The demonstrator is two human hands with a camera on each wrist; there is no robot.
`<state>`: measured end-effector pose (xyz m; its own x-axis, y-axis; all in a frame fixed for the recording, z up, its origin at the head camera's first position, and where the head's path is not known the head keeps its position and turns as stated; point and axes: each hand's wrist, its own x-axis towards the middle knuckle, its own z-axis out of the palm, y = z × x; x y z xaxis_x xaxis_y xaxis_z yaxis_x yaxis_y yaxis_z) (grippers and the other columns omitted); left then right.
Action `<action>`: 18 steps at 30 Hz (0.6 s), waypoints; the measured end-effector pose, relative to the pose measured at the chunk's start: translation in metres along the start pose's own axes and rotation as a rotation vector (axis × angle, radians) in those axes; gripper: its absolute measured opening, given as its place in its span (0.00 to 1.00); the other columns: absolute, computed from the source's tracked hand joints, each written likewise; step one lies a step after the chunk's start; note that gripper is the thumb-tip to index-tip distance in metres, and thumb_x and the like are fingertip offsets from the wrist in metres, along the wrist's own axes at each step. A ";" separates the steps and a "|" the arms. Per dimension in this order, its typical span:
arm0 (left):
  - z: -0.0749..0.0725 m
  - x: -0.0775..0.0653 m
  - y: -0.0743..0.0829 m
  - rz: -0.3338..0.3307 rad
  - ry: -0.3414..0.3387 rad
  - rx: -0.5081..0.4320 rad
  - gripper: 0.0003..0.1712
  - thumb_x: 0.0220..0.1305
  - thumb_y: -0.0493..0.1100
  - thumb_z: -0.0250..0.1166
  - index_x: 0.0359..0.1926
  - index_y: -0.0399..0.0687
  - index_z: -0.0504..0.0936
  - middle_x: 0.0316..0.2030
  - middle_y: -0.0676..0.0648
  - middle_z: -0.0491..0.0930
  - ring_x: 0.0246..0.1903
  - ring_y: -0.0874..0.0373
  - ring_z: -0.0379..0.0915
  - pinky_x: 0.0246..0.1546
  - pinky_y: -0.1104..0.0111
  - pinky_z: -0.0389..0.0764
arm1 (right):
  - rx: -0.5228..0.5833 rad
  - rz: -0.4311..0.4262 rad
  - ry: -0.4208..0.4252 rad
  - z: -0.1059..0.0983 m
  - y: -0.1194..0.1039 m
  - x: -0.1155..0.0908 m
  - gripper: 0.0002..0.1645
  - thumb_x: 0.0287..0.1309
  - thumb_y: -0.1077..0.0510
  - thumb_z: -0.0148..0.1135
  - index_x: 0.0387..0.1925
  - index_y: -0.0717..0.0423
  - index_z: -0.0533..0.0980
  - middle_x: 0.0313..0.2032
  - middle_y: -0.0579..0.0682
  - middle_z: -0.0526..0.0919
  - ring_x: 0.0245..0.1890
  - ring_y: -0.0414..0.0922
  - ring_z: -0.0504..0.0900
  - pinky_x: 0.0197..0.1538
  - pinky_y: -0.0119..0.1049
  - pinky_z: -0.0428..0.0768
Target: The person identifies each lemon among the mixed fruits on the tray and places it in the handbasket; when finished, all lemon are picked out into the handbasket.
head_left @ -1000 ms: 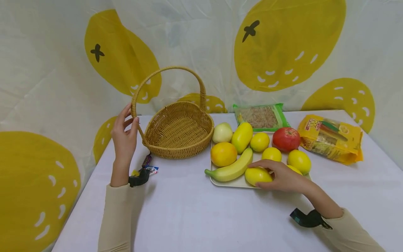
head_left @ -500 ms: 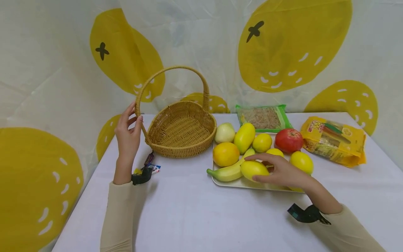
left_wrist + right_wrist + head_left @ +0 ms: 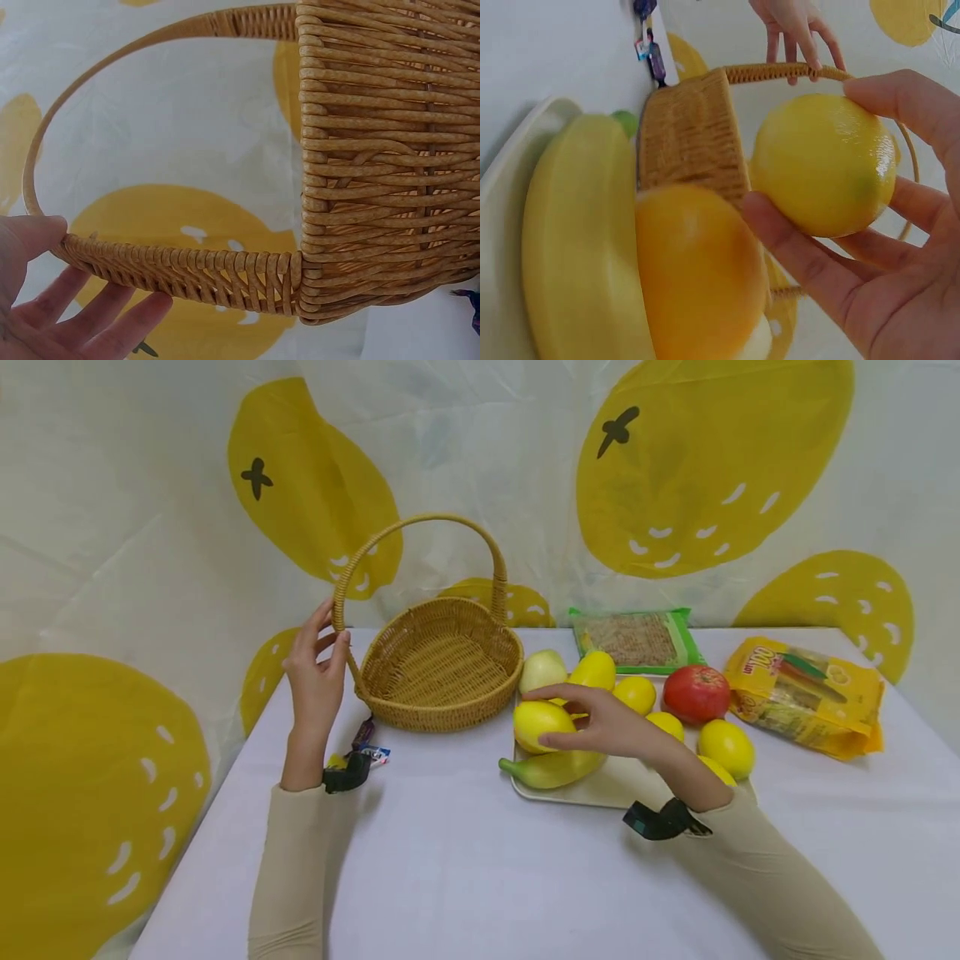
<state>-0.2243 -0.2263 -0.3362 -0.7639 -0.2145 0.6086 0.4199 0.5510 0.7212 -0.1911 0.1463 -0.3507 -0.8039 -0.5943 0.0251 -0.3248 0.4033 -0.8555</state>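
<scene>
My right hand (image 3: 615, 724) holds a yellow lemon (image 3: 821, 165) between thumb and fingers, above the left part of the cream tray (image 3: 626, 787). In the head view the lemon hides the orange fruit (image 3: 697, 270) below it. Beside that fruit lies a banana (image 3: 551, 770) with a green tip. My left hand (image 3: 315, 677) holds one side of the wicker basket's handle (image 3: 180, 266), thumb on one face and fingers on the other. The wicker basket (image 3: 442, 714) stands left of the tray, its woven floor bare in the head view.
Several fruits share the tray, among them a pale round one (image 3: 542, 671), a red pomegranate (image 3: 696, 693) and a lemon (image 3: 726, 748). Behind it lies a green-edged packet (image 3: 633, 639); a yellow bag (image 3: 806, 693) lies at the right. Small wrapped sweets (image 3: 367, 747) lie near the left wrist.
My right hand has lifted the lemon from the tray's front and carried it left over the banana to above the orange fruit. The left hand stays on the basket handle.
</scene>
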 end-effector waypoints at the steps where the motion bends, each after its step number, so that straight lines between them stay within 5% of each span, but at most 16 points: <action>1: 0.000 0.000 0.000 -0.004 -0.003 0.005 0.26 0.70 0.41 0.60 0.68 0.59 0.71 0.57 0.42 0.75 0.52 0.50 0.79 0.39 0.79 0.80 | 0.037 -0.007 0.001 0.002 -0.002 0.006 0.33 0.58 0.53 0.70 0.64 0.50 0.72 0.61 0.52 0.73 0.51 0.52 0.78 0.54 0.49 0.78; 9: -0.002 -0.001 0.000 -0.027 -0.001 0.054 0.27 0.70 0.43 0.60 0.68 0.60 0.70 0.57 0.43 0.74 0.53 0.52 0.79 0.43 0.64 0.83 | 0.278 0.021 0.113 0.029 -0.013 0.057 0.30 0.61 0.54 0.66 0.65 0.50 0.71 0.61 0.51 0.73 0.56 0.51 0.74 0.55 0.43 0.77; 13: 0.000 -0.002 -0.001 -0.019 -0.007 0.038 0.27 0.70 0.42 0.60 0.68 0.59 0.71 0.57 0.42 0.74 0.52 0.51 0.79 0.42 0.69 0.83 | 0.308 0.092 0.193 0.038 -0.018 0.078 0.31 0.60 0.50 0.67 0.64 0.46 0.72 0.60 0.47 0.74 0.55 0.48 0.73 0.55 0.42 0.76; 18: 0.001 -0.001 -0.003 0.003 -0.002 0.022 0.26 0.70 0.42 0.59 0.68 0.58 0.71 0.56 0.41 0.74 0.52 0.50 0.79 0.38 0.80 0.79 | 0.329 0.152 0.153 0.042 -0.020 0.107 0.31 0.60 0.49 0.67 0.65 0.46 0.71 0.61 0.50 0.72 0.51 0.49 0.78 0.51 0.46 0.81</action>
<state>-0.2252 -0.2267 -0.3389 -0.7635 -0.2111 0.6103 0.4114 0.5695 0.7116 -0.2497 0.0450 -0.3522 -0.9035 -0.4246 -0.0591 -0.0394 0.2197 -0.9748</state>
